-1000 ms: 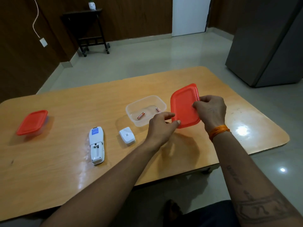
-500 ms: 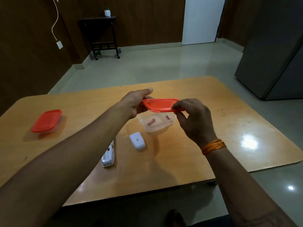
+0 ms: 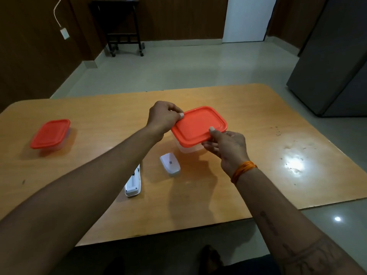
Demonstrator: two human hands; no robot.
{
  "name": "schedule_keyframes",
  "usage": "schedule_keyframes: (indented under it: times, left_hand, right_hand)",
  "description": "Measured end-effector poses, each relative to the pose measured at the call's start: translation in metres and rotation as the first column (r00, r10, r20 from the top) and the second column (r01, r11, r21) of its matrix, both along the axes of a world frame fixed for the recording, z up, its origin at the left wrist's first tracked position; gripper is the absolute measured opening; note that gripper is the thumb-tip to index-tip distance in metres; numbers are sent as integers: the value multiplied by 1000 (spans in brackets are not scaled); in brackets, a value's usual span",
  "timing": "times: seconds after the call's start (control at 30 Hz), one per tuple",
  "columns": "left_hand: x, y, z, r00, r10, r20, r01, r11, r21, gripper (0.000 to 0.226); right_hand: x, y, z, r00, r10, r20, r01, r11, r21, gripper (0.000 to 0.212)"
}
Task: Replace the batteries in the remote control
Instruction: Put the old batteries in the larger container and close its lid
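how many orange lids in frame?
2. One lid is held by both hands over the clear box at table centre; the other lid sits on a box at the table's left. None seems hidden.

A wooden table (image 3: 248,120) with rounded corners stands on a pale tiled floor (image 3: 178,70). Far to the left on it sits a closed clear container with a red lid (image 3: 50,133). Near the middle lies a white remote control (image 3: 133,182), partly hidden by a forearm, with a small white battery cover (image 3: 170,163) just beside it to the right. Beyond the cover stands a second clear container (image 3: 188,148), a red lid (image 3: 198,125) over its top. The right part of the tabletop shows glare and scattered marks.
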State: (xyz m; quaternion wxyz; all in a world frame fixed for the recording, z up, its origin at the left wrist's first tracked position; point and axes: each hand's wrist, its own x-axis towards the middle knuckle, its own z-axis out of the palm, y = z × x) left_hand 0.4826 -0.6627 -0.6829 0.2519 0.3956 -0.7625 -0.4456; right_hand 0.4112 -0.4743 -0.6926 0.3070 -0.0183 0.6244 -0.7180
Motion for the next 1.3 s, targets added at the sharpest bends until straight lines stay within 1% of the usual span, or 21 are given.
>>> schedule_keyframes:
  times: [0.03,0.1,0.2,0.3,0.5,0.63,0.8,0.9,1.0,1.2,1.3]
  left_hand:
    - [0,-2,-2,1000,-16,26,18,998,-64,6]
    - [1,-7,-7,996,-42,80,52,991,-122,7]
    - [-1,-11,-16,989,-49,139,69,988,-139,9]
    - [-4,-14,-24,988,-46,144,67,987,-145,11]
    - [-10,-18,-29,988,-35,150,65,979,-195,12]
    - [-12,-21,-30,985,-12,171,40,987,-159,12]
    - [-12,-22,-26,967,-61,246,73,996,-42,26]
    - [-12,-18,-22,951,-129,281,135,991,-4,23]
    - [-9,-12,-20,941,-162,297,173,985,-11,17]
    - [-5,-9,-23,961,-113,251,106,994,39,15]
    - [-7,-6,-23,960,-92,266,87,996,29,24]
  right_hand:
    - [-1,-2,-1,999,-25,22,25,1000,5,19]
    - [-2,-4,-3,996,-68,60,67,998,17,21]
    - [-3,-8,-8,992,-91,84,89,995,36,24]
    - [-6,-12,-12,992,-100,77,95,993,66,28]
    - [-7,-11,-10,994,-38,106,27,994,106,26]
    - [-8,-13,-12,994,-21,110,8,993,120,27]
    - [-9,-15,-14,995,28,99,-45,984,175,28]
    - [-11,-14,-15,998,30,61,-42,978,203,23]
    - [-13,-13,-17,999,26,21,-30,973,230,18]
    - [-14,-13,-18,1000,7,21,-11,977,213,23]
    - [-15,-12,-18,1000,8,28,-15,974,227,19]
